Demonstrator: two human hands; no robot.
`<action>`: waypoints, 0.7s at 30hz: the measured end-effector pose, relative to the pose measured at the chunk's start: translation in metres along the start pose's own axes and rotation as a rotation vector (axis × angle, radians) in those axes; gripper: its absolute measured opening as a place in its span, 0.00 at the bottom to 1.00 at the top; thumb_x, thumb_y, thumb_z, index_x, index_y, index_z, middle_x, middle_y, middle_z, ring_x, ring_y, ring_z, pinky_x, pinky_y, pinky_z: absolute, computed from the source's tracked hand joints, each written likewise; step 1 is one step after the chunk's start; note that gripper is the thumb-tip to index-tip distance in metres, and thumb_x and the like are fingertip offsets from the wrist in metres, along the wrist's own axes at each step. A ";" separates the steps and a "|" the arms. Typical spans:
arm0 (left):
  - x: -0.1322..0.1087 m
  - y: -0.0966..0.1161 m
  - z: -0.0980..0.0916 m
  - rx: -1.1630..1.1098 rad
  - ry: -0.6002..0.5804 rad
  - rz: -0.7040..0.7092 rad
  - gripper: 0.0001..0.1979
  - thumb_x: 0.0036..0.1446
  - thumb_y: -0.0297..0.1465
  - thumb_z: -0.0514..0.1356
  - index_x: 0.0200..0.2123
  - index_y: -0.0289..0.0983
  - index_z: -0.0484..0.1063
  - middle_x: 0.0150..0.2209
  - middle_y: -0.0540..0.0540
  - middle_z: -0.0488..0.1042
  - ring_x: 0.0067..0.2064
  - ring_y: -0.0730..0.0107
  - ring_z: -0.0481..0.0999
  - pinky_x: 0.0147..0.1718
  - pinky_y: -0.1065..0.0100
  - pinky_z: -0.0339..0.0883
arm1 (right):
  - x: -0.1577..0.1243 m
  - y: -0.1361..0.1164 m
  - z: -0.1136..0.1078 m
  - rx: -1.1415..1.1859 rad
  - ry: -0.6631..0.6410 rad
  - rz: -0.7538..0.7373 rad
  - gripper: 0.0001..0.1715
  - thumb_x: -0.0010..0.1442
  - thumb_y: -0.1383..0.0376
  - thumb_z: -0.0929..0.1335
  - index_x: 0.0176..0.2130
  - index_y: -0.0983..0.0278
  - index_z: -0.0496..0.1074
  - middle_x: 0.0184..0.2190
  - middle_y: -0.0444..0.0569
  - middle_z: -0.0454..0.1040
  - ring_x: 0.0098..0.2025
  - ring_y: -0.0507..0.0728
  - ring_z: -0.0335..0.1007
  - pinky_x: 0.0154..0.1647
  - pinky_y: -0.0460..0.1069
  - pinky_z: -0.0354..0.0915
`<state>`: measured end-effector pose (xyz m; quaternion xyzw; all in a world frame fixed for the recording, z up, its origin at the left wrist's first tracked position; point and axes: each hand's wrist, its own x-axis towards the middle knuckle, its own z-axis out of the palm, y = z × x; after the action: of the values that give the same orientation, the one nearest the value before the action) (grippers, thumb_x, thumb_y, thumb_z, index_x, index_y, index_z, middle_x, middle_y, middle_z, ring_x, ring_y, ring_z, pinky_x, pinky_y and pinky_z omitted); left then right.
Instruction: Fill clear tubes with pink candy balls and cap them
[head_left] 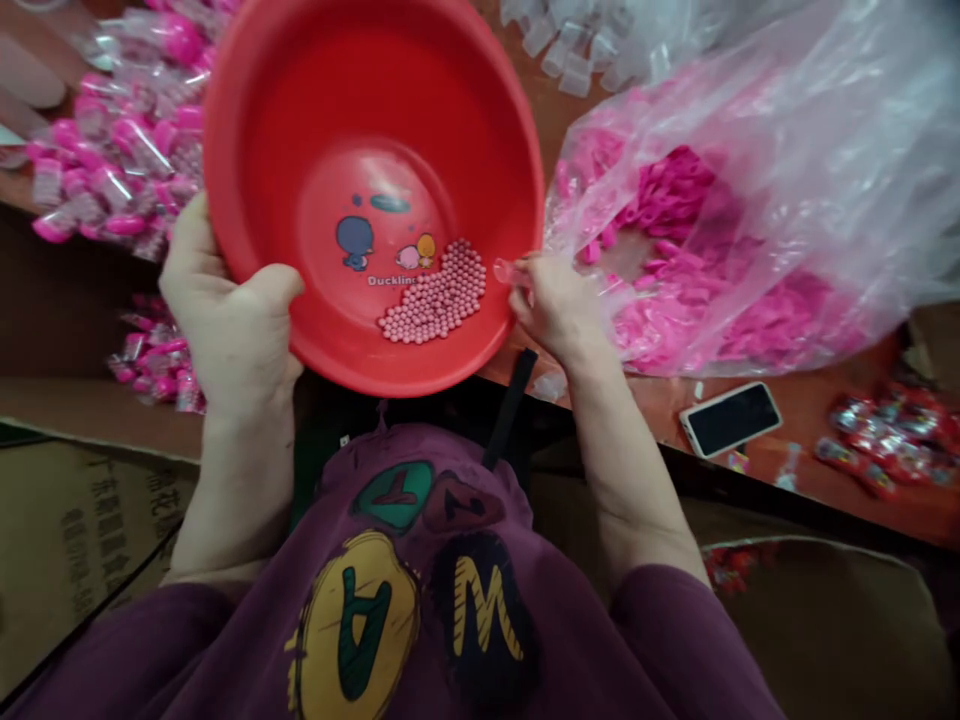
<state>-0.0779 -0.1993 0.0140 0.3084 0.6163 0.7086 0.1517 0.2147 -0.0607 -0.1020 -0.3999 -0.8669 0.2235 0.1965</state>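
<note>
Left hand [232,330] clamps its grip on the smooth red basin [360,100] rim at the counter [825,420] edge; right hand [555,305] pinches a clear tube [504,270] beside pearly pink beads [439,295].

On the floor of the red basin [315,90], beside cartoon ducklings, white print reads "Ducklin"; its end is hidden behind the pink beads [439,295]. Below the basin, the purple shirt [247,650] carries big patch letters, read from this view as a green "A" on yellow and a yellow "W" on black. Left of the shirt, a cardboard box [75,540] bears dark Chinese characters, too blurred to read.
</note>
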 end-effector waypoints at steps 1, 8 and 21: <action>0.001 -0.001 0.000 -0.018 -0.021 0.002 0.29 0.30 0.19 0.54 0.42 0.32 0.77 0.37 0.50 0.78 0.40 0.68 0.75 0.43 0.65 0.74 | 0.015 -0.008 0.009 -0.003 -0.044 -0.018 0.09 0.71 0.63 0.65 0.47 0.63 0.74 0.51 0.60 0.80 0.58 0.70 0.75 0.64 0.70 0.71; 0.002 0.005 -0.002 -0.042 -0.096 0.003 0.34 0.35 0.14 0.54 0.49 0.28 0.80 0.40 0.50 0.82 0.42 0.68 0.79 0.45 0.66 0.77 | 0.095 -0.010 0.050 0.070 -0.131 -0.175 0.24 0.78 0.54 0.62 0.35 0.65 0.73 0.49 0.60 0.80 0.66 0.75 0.69 0.71 0.76 0.64; 0.013 -0.016 -0.013 -0.062 -0.193 0.097 0.30 0.40 0.17 0.63 0.49 0.39 0.82 0.43 0.49 0.82 0.44 0.60 0.80 0.44 0.57 0.78 | 0.058 -0.080 0.018 -0.520 -0.749 -0.404 0.22 0.72 0.73 0.57 0.49 0.71 0.78 0.49 0.66 0.80 0.48 0.65 0.73 0.48 0.57 0.66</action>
<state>-0.0985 -0.1989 0.0007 0.3999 0.5609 0.7008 0.1853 0.1219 -0.0654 -0.0638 -0.1517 -0.9652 0.0859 -0.1952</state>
